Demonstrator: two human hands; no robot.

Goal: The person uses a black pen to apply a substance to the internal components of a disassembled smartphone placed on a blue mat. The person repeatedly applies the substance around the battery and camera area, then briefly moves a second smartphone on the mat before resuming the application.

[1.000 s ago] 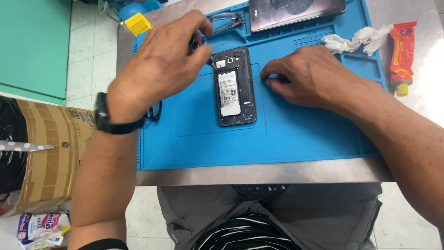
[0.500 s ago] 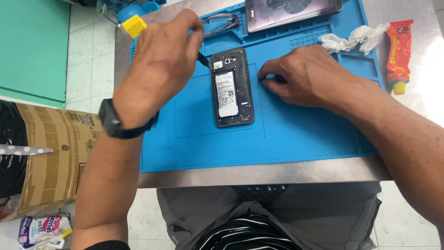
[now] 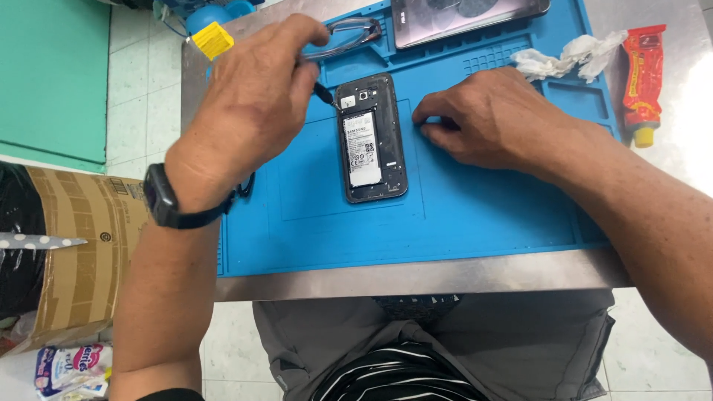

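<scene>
An opened phone (image 3: 370, 139) lies on the mat (image 3: 490, 215), between both hands, with a tube (image 3: 642, 80) far right.

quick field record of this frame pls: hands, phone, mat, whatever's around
left hand: holds a dark-tipped tool, tip at the phone's top left corner
right hand: fingers resting on the mat by the phone's right edge
phone: back cover off, battery showing, flat on the mat
mat: blue, on a metal table
far edge: second phone, crumpled tissue, red tube
left wrist: black watch
</scene>
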